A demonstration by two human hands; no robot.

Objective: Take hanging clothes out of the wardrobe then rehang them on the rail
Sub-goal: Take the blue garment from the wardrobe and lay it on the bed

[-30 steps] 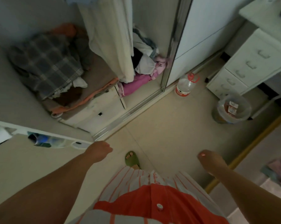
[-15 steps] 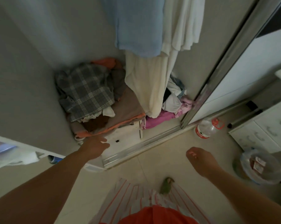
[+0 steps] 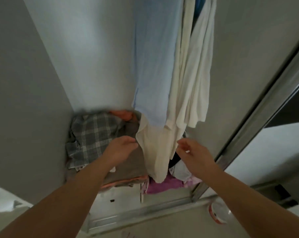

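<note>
Both arms reach up from the bottom corners of the frame into the open wardrobe [image 3: 97, 54]. I see the left hand [image 3: 121, 149] at centre frame, palm turned right, fingers loosely extended, holding nothing; its fingertips sit just beside the left edge of the cream garment [image 3: 155, 152], and I can't tell if they touch. The right hand [image 3: 195, 154] is right of centre, fingers spread and slightly bent, thumb up, also holding nothing, just beside the right edge of the same garment. The cream garment hangs between the two hands, its hem low in centre frame.

Hanging clothes fill the upper centre: a light blue garment [image 3: 153, 66] in front, a white garment [image 3: 195, 74] to its right, the cream one below and behind them. The rail is out of frame at the top.

On the wardrobe floor, centre left, a grey plaid cloth [image 3: 92, 136] lies on a brown folded pile [image 3: 128, 170]; an orange cloth [image 3: 123, 115] sits behind it. A pink-purple cloth [image 3: 164, 184] lies lower centre, under the cream hem. A sliding door frame [image 3: 248, 134] runs diagonally on the right. A clear plastic bottle [image 3: 218, 213] stands on the floor at lower right. Frame is motion-blurred
</note>
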